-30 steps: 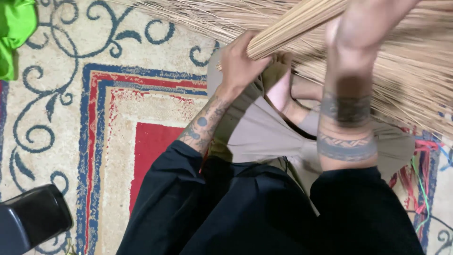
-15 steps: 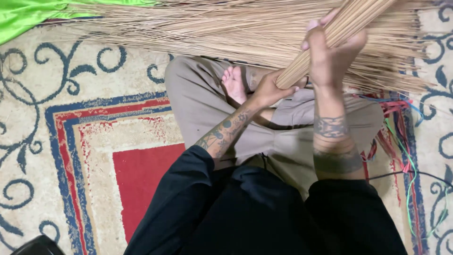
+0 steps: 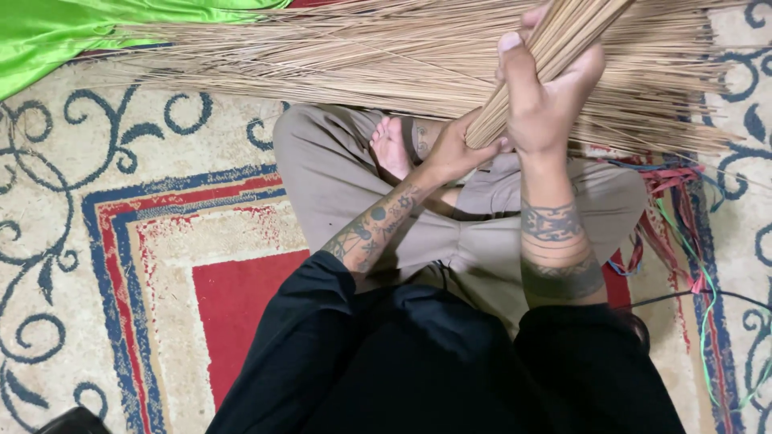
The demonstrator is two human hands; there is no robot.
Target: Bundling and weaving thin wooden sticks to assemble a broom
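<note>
The right hand (image 3: 547, 104) was wrapped around a tight bundle of thin tan sticks (image 3: 563, 40), the fingers closed over it and the thumb raised along its near side. The left hand (image 3: 454, 149) gripped the lower end of the same bundle, just below and to the left of the right hand, with the fingers curled under the stick ends. Both grips were therefore closed on the bundle, which ran diagonally from the left hand upward and to the right, passing out of the top edge of the view. The bundle was held above the lap, over a wide loose heap of similar sticks (image 3: 338, 56) that lay spread across the carpet (image 3: 121, 241) in front of the crossed legs. The person sat cross-legged in tan trousers (image 3: 330, 177), one bare foot (image 3: 392, 149) showing just left of the left hand. Both forearms bore dark tattoos, and black sleeves (image 3: 305, 345) covered the upper arms. A green cloth (image 3: 80, 32) lay at the upper left corner, touching the far end of the loose heap. Strands of coloured string (image 3: 683, 209), red, blue and green, lay on the carpet at the right, beside the knee. The carpet showed a cream field with blue scrollwork and a red panel with a blue border.
</note>
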